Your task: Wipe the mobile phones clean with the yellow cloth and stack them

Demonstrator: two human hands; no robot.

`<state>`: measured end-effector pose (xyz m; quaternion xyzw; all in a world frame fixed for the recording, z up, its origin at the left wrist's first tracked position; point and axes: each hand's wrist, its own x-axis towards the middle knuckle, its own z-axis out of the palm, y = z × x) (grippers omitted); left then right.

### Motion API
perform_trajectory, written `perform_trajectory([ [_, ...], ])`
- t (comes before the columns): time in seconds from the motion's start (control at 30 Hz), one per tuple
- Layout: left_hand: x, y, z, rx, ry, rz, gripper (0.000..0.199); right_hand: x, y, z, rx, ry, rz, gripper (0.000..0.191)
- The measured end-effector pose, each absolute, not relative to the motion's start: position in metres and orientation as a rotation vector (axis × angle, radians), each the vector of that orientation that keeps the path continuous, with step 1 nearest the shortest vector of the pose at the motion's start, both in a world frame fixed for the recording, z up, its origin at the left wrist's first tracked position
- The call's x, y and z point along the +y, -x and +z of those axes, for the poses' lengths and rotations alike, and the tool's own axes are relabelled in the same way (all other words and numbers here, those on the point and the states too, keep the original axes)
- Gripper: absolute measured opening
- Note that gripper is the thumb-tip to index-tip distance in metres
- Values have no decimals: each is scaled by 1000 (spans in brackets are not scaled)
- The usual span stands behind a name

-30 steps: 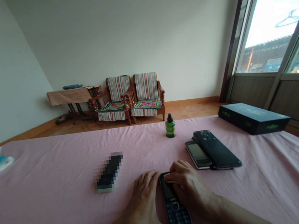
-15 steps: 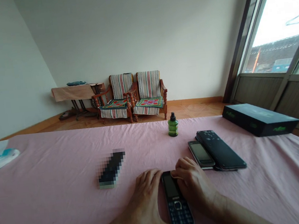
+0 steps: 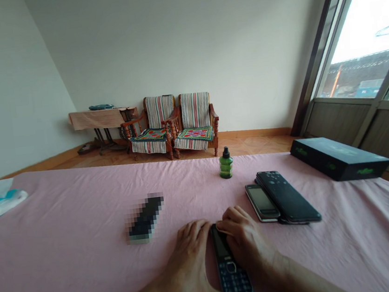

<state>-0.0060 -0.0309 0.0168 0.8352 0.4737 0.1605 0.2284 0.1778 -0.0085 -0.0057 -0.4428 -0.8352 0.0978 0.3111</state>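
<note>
A dark keypad mobile phone (image 3: 234, 277) lies face up on the pink cloth (image 3: 71, 272), its screen toward the far end. My left hand (image 3: 190, 268) braces it along the left side, fingers at the top corner and thumb by the lower end. Closed fingers of my right hand (image 3: 245, 236) press on the upper right of the screen and cover part of it. Whether anything small is pinched in them is hidden. A touchscreen phone (image 3: 262, 202) rests beyond my right hand, against a larger black phone-like slab (image 3: 288, 196).
A pixelated dark oblong (image 3: 146, 217) lies to the left. Farther back stand a green bottle (image 3: 225, 165) and a black box (image 3: 339, 157). A white and blue packet (image 3: 0, 203) sits at the far left. Two wooden chairs (image 3: 196, 134) stand past the cloth's edge.
My right hand's fingertips have slid left across the top of the phone's screen, covering more of it. My left hand and the phone stay nearly in place. The view shifts slightly.
</note>
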Motion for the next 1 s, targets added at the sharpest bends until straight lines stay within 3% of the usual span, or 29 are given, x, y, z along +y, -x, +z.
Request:
perform_trajectory([
  [0.63, -31, 6, 13, 1284, -2321, 493, 105, -8, -176, -3, -2224, 1150, 250, 31],
  [0.8, -32, 5, 15, 1328, -2284, 459, 113, -6, -176, 0, -2212, 1122, 293, 36],
  [1.0, -31, 7, 6, 1310, -2283, 496, 115, -9, -179, 4, -2255, 1058, 326, 29],
])
